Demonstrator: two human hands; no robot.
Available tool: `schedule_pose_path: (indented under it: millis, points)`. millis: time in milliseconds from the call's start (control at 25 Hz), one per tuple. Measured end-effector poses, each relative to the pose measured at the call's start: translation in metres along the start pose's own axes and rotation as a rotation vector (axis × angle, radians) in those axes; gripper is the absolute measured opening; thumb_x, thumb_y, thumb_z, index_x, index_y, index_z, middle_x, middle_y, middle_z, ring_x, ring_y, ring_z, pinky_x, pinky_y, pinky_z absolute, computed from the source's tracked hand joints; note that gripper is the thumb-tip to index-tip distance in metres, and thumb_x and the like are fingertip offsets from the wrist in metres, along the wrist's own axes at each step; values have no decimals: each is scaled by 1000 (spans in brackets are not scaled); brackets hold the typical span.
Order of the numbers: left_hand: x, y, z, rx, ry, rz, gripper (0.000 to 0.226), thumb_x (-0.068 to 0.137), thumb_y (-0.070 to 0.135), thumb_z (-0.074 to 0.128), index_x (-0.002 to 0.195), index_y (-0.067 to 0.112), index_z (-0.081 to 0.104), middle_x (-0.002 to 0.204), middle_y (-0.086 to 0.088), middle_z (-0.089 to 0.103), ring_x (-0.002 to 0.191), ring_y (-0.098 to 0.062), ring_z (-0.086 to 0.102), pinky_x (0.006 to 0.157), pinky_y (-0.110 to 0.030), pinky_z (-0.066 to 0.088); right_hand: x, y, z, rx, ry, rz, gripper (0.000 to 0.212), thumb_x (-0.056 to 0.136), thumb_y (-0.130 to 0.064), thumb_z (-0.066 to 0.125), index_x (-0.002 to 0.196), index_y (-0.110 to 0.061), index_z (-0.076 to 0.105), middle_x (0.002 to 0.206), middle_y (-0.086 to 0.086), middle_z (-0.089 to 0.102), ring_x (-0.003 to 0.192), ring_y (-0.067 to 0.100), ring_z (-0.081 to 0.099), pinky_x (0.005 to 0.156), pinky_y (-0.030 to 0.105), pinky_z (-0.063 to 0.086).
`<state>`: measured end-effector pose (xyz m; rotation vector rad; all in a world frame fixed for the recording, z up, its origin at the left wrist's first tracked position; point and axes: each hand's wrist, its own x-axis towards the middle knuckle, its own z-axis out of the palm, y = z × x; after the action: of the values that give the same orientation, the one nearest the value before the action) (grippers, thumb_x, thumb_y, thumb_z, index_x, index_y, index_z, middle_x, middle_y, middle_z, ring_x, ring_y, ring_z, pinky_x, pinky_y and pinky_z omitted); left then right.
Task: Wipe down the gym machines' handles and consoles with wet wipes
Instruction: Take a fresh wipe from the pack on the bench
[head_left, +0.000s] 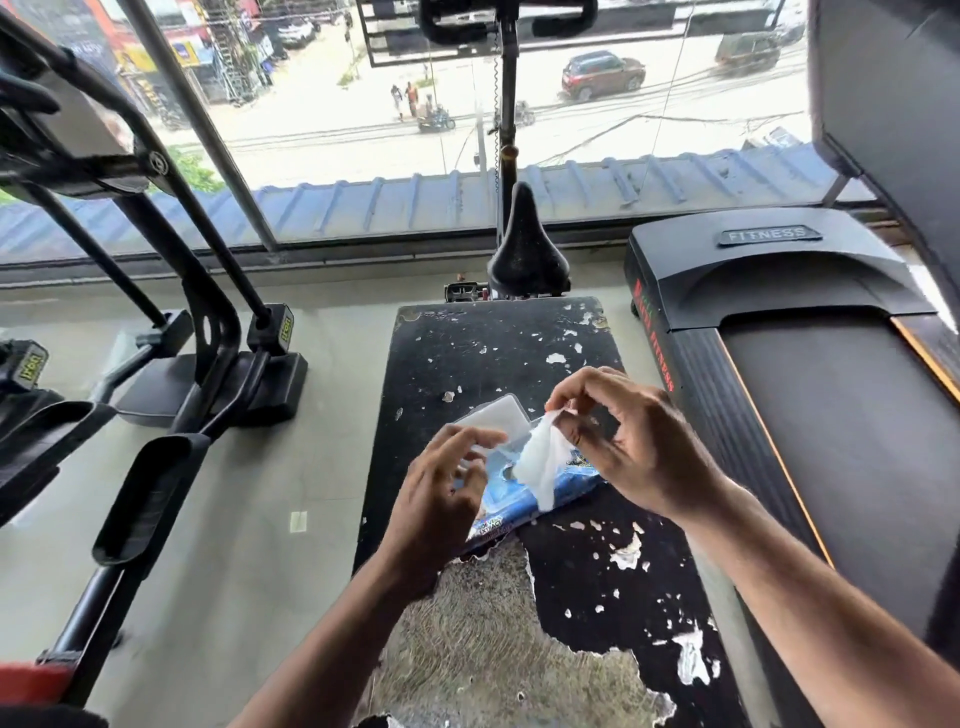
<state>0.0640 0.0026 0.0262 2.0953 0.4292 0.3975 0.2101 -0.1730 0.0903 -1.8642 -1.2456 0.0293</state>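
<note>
Count: one wipes pack (524, 491), one wet wipe (543, 462), two hands.
Pack: blue soft plastic, clear rigid lid raised; laid on the black, peeling bench (498, 353).
Left hand (441, 499): fingers curled, pack steadied.
Right hand (623, 441): white crumpled wipe pinched above the pack's opening.

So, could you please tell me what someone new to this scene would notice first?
At centre, the right hand pinches a white wet wipe out of a blue wipes pack, which the left hand touches at its open lid. The pack lies on a black bench with badly peeling upholstery. Behind, a large window looks down on a street.
</note>
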Motion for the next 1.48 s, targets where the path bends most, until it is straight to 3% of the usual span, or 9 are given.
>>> schedule_pose_path:
  millis: [120, 280, 600, 760, 840, 960, 1200, 1320, 1480]
  points:
    - [-21, 36, -13, -186, 24, 7, 20, 98, 27, 61, 115, 29, 73, 112, 15, 74, 99, -6, 70, 84, -20, 52, -3, -19, -5, -72, -66, -83, 3, 98, -24, 65, 101, -22, 65, 81, -10, 63, 75, 8, 61, 71, 28, 52]
    - [-50, 56, -22, -140, -119, 32, 38, 91, 50, 69, 126, 36, 68, 118, 17, 73, 109, 0, 67, 97, -19, 50, -9, -47, -10, -73, -131, -136, 6, 97, -26, 69, 101, -28, 66, 78, -13, 59, 69, 8, 58, 62, 28, 49]
    - [-98, 64, -43, -84, 58, -37, 7, 99, 28, 72, 93, 30, 75, 74, 18, 69, 68, 2, 62, 67, -28, 51, -38, -55, -2, 5, -357, -44, 21, 89, -57, 70, 97, -40, 62, 77, -14, 58, 76, 2, 60, 67, 20, 48]
    - [-137, 53, -62, 42, 113, -94, 6, 100, 39, 66, 100, 37, 71, 77, 12, 71, 72, -13, 66, 70, -34, 54, -52, -71, 32, 95, -442, -60, 22, 91, -47, 73, 81, -35, 57, 76, -19, 61, 68, -4, 54, 64, 21, 47]
    - [-159, 52, -76, 82, 143, -115, 15, 93, 48, 71, 106, 43, 69, 81, 18, 69, 71, -3, 62, 69, -28, 51, -58, -88, 51, 140, -411, -1, 19, 95, -38, 71, 84, -27, 60, 79, -15, 65, 70, 0, 61, 68, 30, 52]
    - [-206, 46, -98, 94, 188, -146, 35, 80, 49, 87, 107, 46, 65, 82, 21, 67, 65, 1, 55, 61, -18, 44, -66, -132, 79, 181, -422, 23, 11, 92, -31, 75, 89, -29, 65, 80, -12, 69, 68, 1, 65, 66, 21, 50]
    - [-352, 14, -154, 134, 424, -295, 6, 97, 37, 73, 99, 36, 67, 74, 20, 64, 66, 3, 56, 65, -18, 43, -99, -247, 159, 275, -598, -2, 18, 90, -14, 77, 93, -30, 68, 75, 0, 73, 62, 13, 72, 61, 21, 54]
    - [-458, -1, -186, 116, 601, -413, 10, 96, 48, 67, 100, 40, 71, 91, 20, 65, 81, 0, 64, 74, -24, 49, -134, -320, 209, 315, -711, -77, 22, 86, -5, 78, 92, -24, 70, 73, 3, 73, 60, 16, 71, 60, 21, 54]
    - [-579, -6, -220, 58, 746, -490, 9, 96, 34, 74, 101, 34, 81, 96, 23, 73, 90, 3, 69, 77, -22, 54, -177, -394, 268, 366, -787, -137, 28, 81, -3, 81, 93, -26, 71, 75, -1, 74, 69, 17, 73, 69, 33, 59]
